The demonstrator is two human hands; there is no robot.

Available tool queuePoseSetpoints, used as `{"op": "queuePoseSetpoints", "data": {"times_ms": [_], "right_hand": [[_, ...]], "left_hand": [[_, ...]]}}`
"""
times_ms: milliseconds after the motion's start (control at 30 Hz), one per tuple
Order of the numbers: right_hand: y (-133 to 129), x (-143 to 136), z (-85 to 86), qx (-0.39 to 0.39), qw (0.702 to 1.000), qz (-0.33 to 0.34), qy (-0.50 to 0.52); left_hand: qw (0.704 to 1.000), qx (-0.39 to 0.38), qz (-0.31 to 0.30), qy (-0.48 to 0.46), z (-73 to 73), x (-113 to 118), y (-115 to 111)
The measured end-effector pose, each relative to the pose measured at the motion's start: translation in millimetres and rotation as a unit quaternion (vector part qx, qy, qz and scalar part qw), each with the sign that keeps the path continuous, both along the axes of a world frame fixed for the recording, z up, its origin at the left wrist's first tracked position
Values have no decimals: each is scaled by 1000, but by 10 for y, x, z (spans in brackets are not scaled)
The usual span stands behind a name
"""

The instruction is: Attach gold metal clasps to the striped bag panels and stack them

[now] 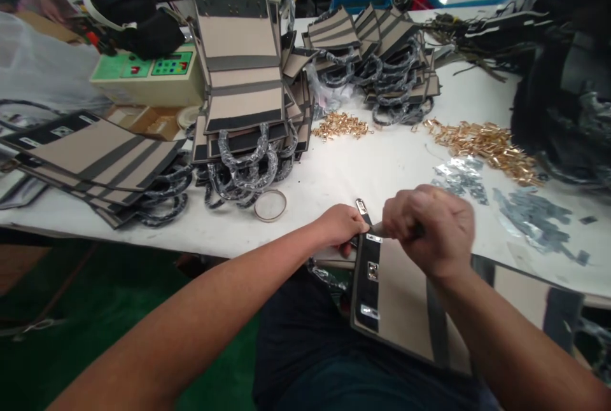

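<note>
Black strap (366, 218), one tool (377, 229), two closed hands (344, 225) (432, 226)

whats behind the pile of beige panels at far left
Behind the pile are a cardboard box and a machine with a green control panel. The pile hides the box's lower part.

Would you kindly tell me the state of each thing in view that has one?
Left hand: fingers closed at the panel's corner
Right hand: curled around a mostly hidden tool
Panel: opened out, metal fittings attached
Bag handles: wrapped in clear plastic
Gold-coloured parts: loose, heaped
Silver-coloured plates: loose, scattered
Green-topped machine: on or off, cannot tell
</note>
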State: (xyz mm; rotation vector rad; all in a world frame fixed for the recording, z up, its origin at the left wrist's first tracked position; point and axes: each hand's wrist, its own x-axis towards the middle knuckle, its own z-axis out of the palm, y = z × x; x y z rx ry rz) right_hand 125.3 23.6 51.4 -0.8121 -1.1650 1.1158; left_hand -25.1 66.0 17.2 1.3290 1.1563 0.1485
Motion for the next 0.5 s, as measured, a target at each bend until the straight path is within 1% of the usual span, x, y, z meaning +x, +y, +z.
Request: {"op": "queuePoseSetpoints", "data": {"times_ms": [100, 233, 300, 400, 433, 500], "right_hand": [[-1, -19, 57, -17, 1000, 3, -15], [-34, 27, 165, 24, 999, 0, 22], [-41, 58, 153, 23, 999, -6, 24], [-28, 85, 91, -29, 999, -19, -2], [-25, 90, 81, -34, 999, -21, -2], [-36, 93, 88, -15, 1000, -21, 16]], "left_hand": [[1000, -1, 5, 0, 1, -3, 0], [1000, 8, 5, 0, -32, -18, -6], [1000, 24, 3, 0, -62, -23, -11], [1000, 21, 9, 1, -114, -23, -8], [1000, 16, 9, 1, -133, -22, -2], [1000, 7, 11, -6, -162, -23, 11]]}}
